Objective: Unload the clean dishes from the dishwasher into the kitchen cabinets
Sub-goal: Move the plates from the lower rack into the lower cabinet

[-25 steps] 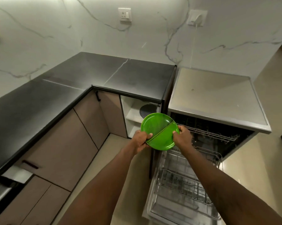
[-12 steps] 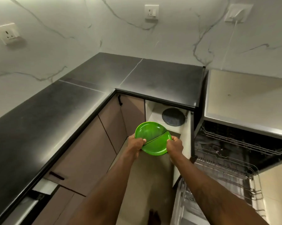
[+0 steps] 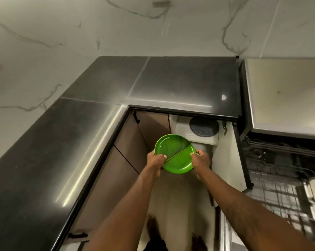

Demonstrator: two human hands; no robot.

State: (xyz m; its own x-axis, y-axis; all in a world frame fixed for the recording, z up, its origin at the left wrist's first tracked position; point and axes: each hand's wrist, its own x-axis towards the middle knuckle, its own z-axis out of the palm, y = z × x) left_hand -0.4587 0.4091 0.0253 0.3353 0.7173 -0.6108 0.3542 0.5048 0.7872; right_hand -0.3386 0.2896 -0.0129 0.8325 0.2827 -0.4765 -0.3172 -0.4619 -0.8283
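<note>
Two stacked green plates [image 3: 173, 151], slightly offset from each other, are held level between my hands. My left hand [image 3: 155, 159] grips their left rim and my right hand [image 3: 201, 158] grips the right rim. They hover in front of an open cabinet [image 3: 225, 156] under the counter, just below its white shelf [image 3: 182, 131]. On that shelf lies a dark speckled plate [image 3: 203, 126]. The open dishwasher [image 3: 279, 156] is at the right, with its wire racks [image 3: 276, 192] pulled out.
A dark L-shaped countertop [image 3: 98, 124] runs along the left and back, against a marbled wall. Brown cabinet doors [image 3: 127, 145] stand closed to the left of the open cabinet. My feet [image 3: 174, 238] show on the pale floor below.
I have stepped left from the dishwasher toward the open cabinet. The green plates have moved with both hands closer to the shelf holding the dark plate.
</note>
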